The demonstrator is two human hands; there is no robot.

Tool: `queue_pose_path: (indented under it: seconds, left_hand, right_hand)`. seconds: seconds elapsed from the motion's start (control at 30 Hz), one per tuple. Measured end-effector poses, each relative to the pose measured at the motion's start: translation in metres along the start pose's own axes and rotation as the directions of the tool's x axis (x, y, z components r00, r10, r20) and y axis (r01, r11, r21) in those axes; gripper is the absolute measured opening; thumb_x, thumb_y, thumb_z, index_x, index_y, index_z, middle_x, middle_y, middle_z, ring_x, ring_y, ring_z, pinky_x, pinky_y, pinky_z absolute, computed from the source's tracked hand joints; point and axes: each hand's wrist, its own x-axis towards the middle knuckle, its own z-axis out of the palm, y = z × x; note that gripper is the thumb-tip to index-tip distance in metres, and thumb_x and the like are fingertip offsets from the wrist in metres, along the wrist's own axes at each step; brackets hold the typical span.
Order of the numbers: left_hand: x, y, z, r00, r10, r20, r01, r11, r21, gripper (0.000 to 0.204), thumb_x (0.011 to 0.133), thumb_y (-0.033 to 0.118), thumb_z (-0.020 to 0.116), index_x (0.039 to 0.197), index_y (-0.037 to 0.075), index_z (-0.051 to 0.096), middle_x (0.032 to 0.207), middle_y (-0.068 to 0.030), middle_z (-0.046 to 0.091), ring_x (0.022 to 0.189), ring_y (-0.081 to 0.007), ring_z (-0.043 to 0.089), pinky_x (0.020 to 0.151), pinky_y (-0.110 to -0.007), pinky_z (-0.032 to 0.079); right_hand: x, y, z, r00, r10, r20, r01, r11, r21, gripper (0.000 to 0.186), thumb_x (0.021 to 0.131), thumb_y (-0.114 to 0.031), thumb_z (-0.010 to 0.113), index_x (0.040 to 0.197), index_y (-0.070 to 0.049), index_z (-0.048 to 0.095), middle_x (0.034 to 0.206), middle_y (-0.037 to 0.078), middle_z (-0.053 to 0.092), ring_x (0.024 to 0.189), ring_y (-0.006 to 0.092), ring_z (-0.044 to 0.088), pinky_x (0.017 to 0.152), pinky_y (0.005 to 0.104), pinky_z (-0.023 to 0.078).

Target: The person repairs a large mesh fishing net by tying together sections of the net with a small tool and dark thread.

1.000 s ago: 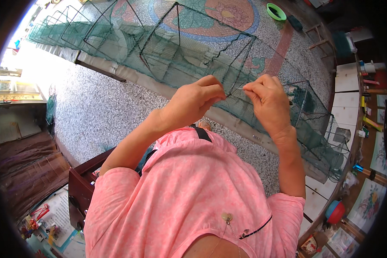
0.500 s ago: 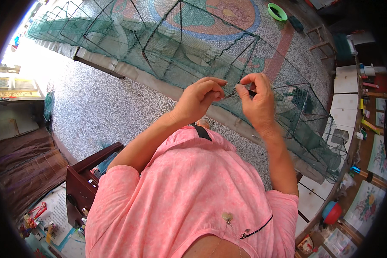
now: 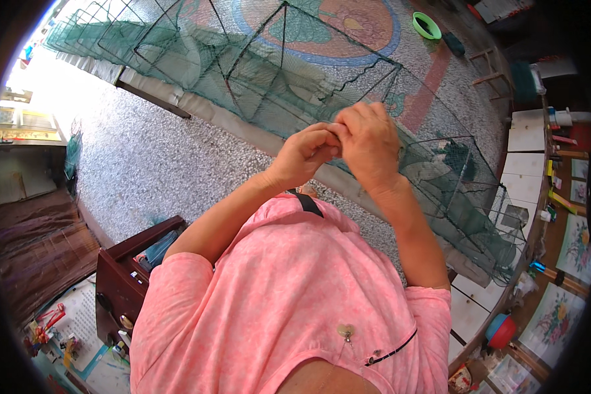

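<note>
A long green net trap on dark rectangular frames stretches from the far left to the near right in front of me. My left hand is closed, its fingers curled in a pinch over the net's near side. Right against it, my right hand is closed too, its fingertips meeting the left ones. Whatever lies between the fingers is hidden by the hands. A dark frame bar and a wavy dark cord of the net run just beyond my right hand.
A pale bench or board runs under the net's near edge. Far right is a green basin near a wooden stool. At my left stands a dark red wooden box or drawer. White cabinets line the right side.
My right hand has moved left and turned over, so its back now faces up and its fingers touch the left hand. The left hand has stayed nearly in place.
</note>
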Motion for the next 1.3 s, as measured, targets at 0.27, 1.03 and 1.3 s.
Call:
queue_pose_path:
  seconds: [0.27, 1.03, 1.3]
  left_hand:
    - [-0.009, -0.002, -0.002, 0.983, -0.179, -0.047, 0.175, 0.982, -0.067, 0.014, 0.084, -0.002, 0.056, 0.096, 0.002, 0.058, 0.095, -0.0033, 0.062, 0.087, -0.0136, 0.059, 0.074, -0.028, 0.047]
    - [0.011, 0.058, 0.018, 0.966, -0.223, 0.129, 0.239, 0.962, -0.13, 0.04, 0.091, 0.004, 0.052, 0.13, 0.006, 0.04, 0.122, -0.0048, 0.054, 0.075, -0.0117, 0.061, 0.069, -0.026, 0.048]
    - [0.024, 0.054, 0.012, 0.982, 0.04, 0.183, -0.087, 0.963, 0.256, 0.022, 0.083, -0.004, 0.055, 0.103, 0.004, 0.062, 0.093, -0.0076, 0.057, 0.079, -0.0182, 0.058, 0.065, -0.028, 0.046]
  right_hand:
    - [0.027, -0.036, 0.006, 0.996, -0.062, -0.072, 0.093, 0.783, 0.615, 0.01, 0.089, -0.014, 0.059, 0.089, -0.007, 0.052, 0.07, 0.006, 0.056, 0.062, 0.0196, 0.056, 0.059, 0.0281, 0.046]
    - [0.009, -0.044, -0.139, 0.939, 0.131, -0.317, 0.234, 0.432, 0.871, 0.021, 0.098, -0.026, 0.044, 0.096, -0.005, 0.044, 0.064, 0.002, 0.043, 0.043, 0.0048, 0.032, 0.041, 0.0188, 0.024]
    - [0.003, -0.027, -0.139, 0.929, 0.231, -0.289, 0.14, 0.502, 0.853, 0.019, 0.096, -0.022, 0.05, 0.098, -0.005, 0.041, 0.063, 0.004, 0.046, 0.047, 0.0075, 0.037, 0.043, 0.0211, 0.033]
